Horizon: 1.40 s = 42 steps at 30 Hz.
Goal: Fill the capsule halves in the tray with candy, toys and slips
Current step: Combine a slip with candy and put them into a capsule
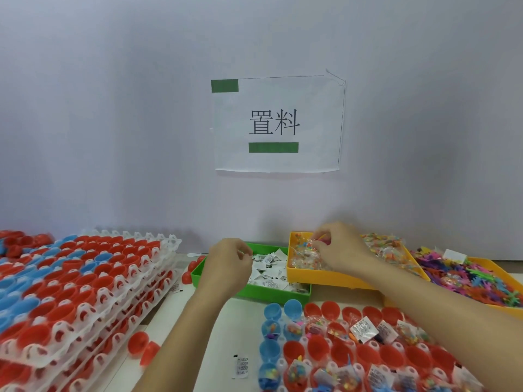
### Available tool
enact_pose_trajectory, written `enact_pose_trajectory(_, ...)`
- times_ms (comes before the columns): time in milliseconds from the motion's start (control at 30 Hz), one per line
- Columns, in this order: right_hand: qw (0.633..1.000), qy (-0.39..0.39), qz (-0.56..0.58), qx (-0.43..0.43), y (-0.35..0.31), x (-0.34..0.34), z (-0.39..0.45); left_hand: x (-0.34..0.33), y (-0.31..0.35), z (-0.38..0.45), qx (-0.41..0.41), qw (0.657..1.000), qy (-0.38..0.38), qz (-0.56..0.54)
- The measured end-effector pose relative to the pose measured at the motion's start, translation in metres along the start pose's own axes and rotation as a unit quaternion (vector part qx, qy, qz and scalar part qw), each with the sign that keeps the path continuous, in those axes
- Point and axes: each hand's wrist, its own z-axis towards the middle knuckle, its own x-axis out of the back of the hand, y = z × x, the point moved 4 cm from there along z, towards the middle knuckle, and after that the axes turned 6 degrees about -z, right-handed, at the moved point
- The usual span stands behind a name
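My left hand [226, 263] hovers over the green bin [249, 294] of white paper slips [271, 274], fingers pinched together on a slip. My right hand [338, 247] reaches into the yellow bin [319, 274] and pinches a clear candy packet [304, 250]. In front of me lies the tray [304, 339] of red and blue capsule halves [319, 348]; several hold candy packets, toys or slips, others stand empty. A second yellow bin [491, 263] at the right holds colourful plastic toys [467, 275].
Stacked white trays [85, 292] loaded with red and blue capsule halves fill the left side. Loose red halves [143, 346] and one stray slip [240, 366] lie on the table between stack and tray. A white wall with a paper sign [276, 124] stands right behind the bins.
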Motion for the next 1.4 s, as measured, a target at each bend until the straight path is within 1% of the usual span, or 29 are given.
enact_pose_trajectory(67, 1.000, -0.002, 0.006, -0.003, 0.003, 0.000, -0.003, -0.019, -0.008, 0.018, 0.014, 0.998, -0.027, 0.050)
enact_pose_trajectory(167, 1.000, 0.007, 0.030, -0.006, 0.006, 0.002, -0.006, -0.047, -0.021, 0.035, 0.024, 0.987, -0.082, 0.136)
enact_pose_trajectory(233, 0.999, 0.009, 0.050, -0.013, 0.007, 0.003, -0.009, -0.060, -0.026, 0.041, 0.029, 0.981, -0.099, 0.165)
enact_pose_trajectory(367, 0.996, 0.007, 0.084, -0.033, 0.012, 0.005, -0.011, -0.068, -0.027, 0.049, 0.027, 0.977, -0.077, 0.195)
enact_pose_trajectory(467, 0.994, 0.013, 0.098, -0.047, 0.015, 0.007, -0.011, -0.069, -0.028, 0.053, 0.015, 0.980, -0.063, 0.186)
enact_pose_trajectory(633, 0.991, 0.022, 0.119, -0.063, 0.015, 0.009, -0.012, -0.053, -0.017, 0.048, -0.004, 0.994, 0.002, 0.108)
enact_pose_trajectory(733, 0.989, 0.044, 0.125, -0.063, 0.012, 0.016, -0.013, -0.041, 0.009, 0.035, -0.026, 0.999, 0.031, 0.019)
enact_pose_trajectory(800, 0.986, 0.064, 0.143, -0.057, 0.009, 0.022, -0.016, -0.035, 0.029, 0.017, -0.023, 0.996, 0.026, -0.081)
enact_pose_trajectory(867, 0.982, 0.075, 0.168, -0.049, 0.003, 0.027, -0.020, -0.032, 0.043, -0.005, -0.004, 0.983, 0.009, -0.181)
enact_pose_trajectory(1033, 0.973, 0.038, 0.226, -0.019, -0.019, 0.035, -0.038, -0.021, 0.059, -0.045, 0.023, 0.948, -0.033, -0.317)
enact_pose_trajectory(1233, 0.948, 0.005, 0.318, 0.006, -0.047, 0.042, -0.065, -0.008, 0.072, -0.060, 0.021, 0.934, -0.007, -0.356)
enact_pose_trajectory(1300, 0.945, 0.001, 0.328, 0.010, -0.053, 0.043, -0.071, -0.006, 0.076, -0.064, 0.022, 0.927, 0.002, -0.375)
enact_pose_trajectory(1400, 0.940, 0.007, 0.340, 0.008, -0.058, 0.047, -0.079, -0.003, 0.079, -0.068, 0.019, 0.926, 0.019, -0.377)
